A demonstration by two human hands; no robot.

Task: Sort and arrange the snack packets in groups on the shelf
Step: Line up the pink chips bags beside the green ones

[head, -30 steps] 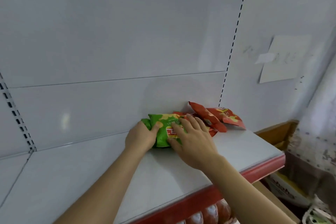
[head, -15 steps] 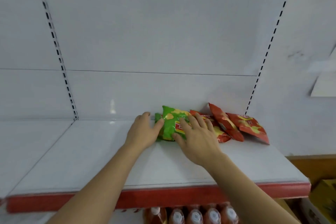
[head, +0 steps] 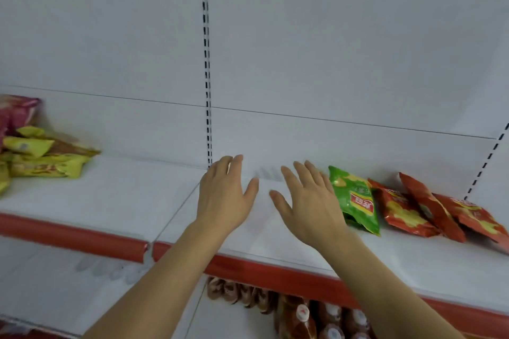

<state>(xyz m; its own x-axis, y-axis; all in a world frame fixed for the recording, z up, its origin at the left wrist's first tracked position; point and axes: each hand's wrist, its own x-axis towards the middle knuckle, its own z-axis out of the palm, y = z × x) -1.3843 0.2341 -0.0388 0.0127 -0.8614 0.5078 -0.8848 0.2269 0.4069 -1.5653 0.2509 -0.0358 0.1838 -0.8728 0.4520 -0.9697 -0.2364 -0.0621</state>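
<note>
A green snack packet [head: 355, 199] leans on the white shelf [head: 124, 201] at the right, beside a row of red snack packets [head: 429, 206]. My left hand [head: 224, 198] hovers above the shelf with straight fingers and holds nothing. My right hand [head: 308, 201] is spread open just left of the green packet, apart from it. At the far left lies a loose heap of yellow packets [head: 41, 157] with a pink packet [head: 16, 113] behind them.
The shelf has a red front lip [head: 82, 239] with a seam between two sections. A slotted upright [head: 206, 69] runs up the white back panel. Bottles [head: 303, 314] stand on the lower shelf beneath my arms.
Both hands have let go of the green packet and drawn away to its left. The view has swung left, bringing the yellow heap into sight.
</note>
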